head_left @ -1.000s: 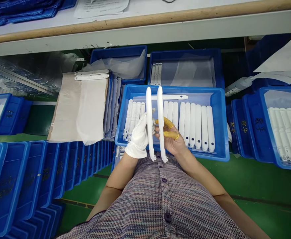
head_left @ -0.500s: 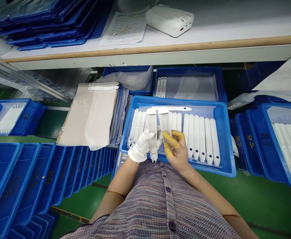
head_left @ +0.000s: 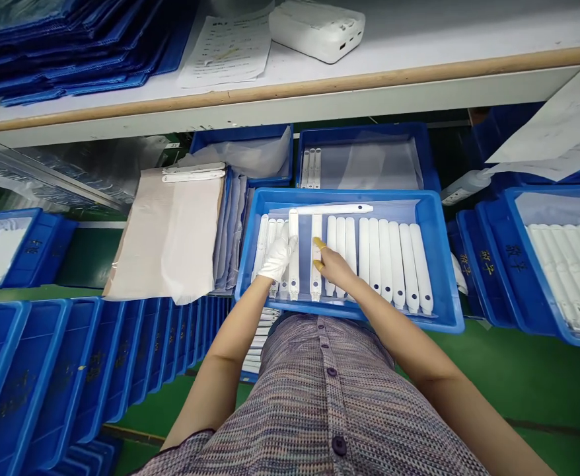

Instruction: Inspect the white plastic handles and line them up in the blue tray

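In the head view, my left hand, in a white glove, closes on one long white plastic casing with a dark round spot near its lower end. My right hand, wearing yellow finger cots, grips a second white casing by its right edge. Both casings lie upright side by side inside the blue tray, a gap between them. Several casings stand in a row to the right. A few more sit left, partly covered by my gloved hand. One casing lies crosswise above.
A pile of sheets stands left of the tray, with thin white pieces on top. Blue trays are stacked left and right. Behind runs a shelf edge, bearing paper, a white box and blue folders.
My hands have lowered the two casings from above the tray into it. The casings have turned from their hollow inner sides to their smooth outer sides. The camera view has shifted slightly.
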`<action>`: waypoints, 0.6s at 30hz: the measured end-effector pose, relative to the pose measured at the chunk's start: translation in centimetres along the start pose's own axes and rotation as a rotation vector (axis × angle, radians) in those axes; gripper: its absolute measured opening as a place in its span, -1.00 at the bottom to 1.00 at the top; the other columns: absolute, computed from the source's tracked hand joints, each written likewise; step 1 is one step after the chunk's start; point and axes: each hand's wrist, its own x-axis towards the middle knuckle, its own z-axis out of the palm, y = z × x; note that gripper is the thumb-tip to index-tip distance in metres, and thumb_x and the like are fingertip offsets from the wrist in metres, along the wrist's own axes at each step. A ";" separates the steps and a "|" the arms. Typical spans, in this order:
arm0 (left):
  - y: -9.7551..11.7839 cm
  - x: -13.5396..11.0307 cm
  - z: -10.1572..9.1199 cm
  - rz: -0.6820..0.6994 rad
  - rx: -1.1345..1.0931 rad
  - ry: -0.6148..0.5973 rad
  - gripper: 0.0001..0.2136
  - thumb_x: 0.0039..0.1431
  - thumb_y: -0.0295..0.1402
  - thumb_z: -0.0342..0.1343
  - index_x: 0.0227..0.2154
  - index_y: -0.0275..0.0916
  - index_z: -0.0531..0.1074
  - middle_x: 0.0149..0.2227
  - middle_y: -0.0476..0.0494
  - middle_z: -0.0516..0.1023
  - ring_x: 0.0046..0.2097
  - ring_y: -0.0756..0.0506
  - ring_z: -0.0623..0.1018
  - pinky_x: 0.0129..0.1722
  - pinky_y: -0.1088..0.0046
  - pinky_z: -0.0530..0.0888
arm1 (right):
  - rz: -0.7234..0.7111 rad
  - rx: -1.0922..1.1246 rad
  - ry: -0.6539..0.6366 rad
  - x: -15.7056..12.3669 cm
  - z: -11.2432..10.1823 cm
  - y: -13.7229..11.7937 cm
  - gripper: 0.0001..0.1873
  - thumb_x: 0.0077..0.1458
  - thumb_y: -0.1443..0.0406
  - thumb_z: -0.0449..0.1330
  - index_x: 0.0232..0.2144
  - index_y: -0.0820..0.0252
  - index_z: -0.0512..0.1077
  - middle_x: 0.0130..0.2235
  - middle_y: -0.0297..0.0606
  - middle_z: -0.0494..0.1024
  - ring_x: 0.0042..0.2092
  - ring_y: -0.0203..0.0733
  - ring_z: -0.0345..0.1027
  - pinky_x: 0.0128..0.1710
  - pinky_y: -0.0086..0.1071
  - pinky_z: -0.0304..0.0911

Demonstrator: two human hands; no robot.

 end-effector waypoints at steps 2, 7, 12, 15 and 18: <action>-1.0 0.5 1.1 -0.021 0.148 -0.074 -0.39 0.48 -0.15 -0.17 0.43 -0.45 0.03 0.16 -0.50 0.50 0.23 -0.28 0.48 0.21 0.27 0.36 | 0.000 -0.029 -0.061 1.3 1.1 -0.1 -0.25 0.31 0.38 0.05 0.46 0.46 -0.07 -0.08 0.08 0.61 -0.07 0.03 0.53 -0.05 -0.26 0.33; -1.5 0.1 2.3 -0.047 0.302 -0.091 -0.36 0.46 -0.15 -0.12 0.43 -0.49 0.03 -0.16 -0.47 0.63 -0.02 -0.35 0.62 0.02 0.19 0.43 | 0.004 -0.060 -0.071 2.5 3.2 -0.6 -0.33 0.35 0.29 0.08 0.43 0.31 0.08 -0.05 0.04 0.65 -0.03 0.07 0.53 -0.06 -0.26 0.33; -0.4 -1.2 2.0 0.103 0.379 -0.082 -0.38 0.43 -0.14 -0.08 0.44 -0.34 0.07 0.18 -0.56 0.45 0.23 -0.43 0.44 0.19 0.03 0.32 | 0.123 -0.105 0.130 2.2 1.6 1.2 -0.40 0.40 0.28 -0.03 0.42 0.28 0.09 0.20 0.12 0.46 0.13 0.07 0.44 0.07 -0.25 0.29; 0.6 -1.8 2.6 0.293 0.274 -0.160 -0.45 0.38 -0.22 0.04 0.38 -0.21 0.23 0.40 -0.30 0.23 0.44 -0.31 0.14 0.40 0.13 0.07 | 0.221 -0.134 0.233 2.3 0.7 3.0 -0.35 0.35 0.30 0.04 0.39 0.50 0.09 0.26 0.30 0.32 0.15 0.15 0.40 0.10 -0.20 0.29; 1.8 -1.4 4.2 0.260 0.102 -0.222 -0.57 0.41 -0.33 -0.04 0.30 -0.19 0.33 0.31 -0.25 0.38 0.36 -0.23 0.31 0.36 0.20 0.18 | 0.217 -0.140 0.287 3.2 -0.3 4.6 -0.43 0.33 0.38 -0.02 0.35 0.46 0.19 0.24 0.22 0.34 0.15 0.11 0.40 0.14 -0.20 0.28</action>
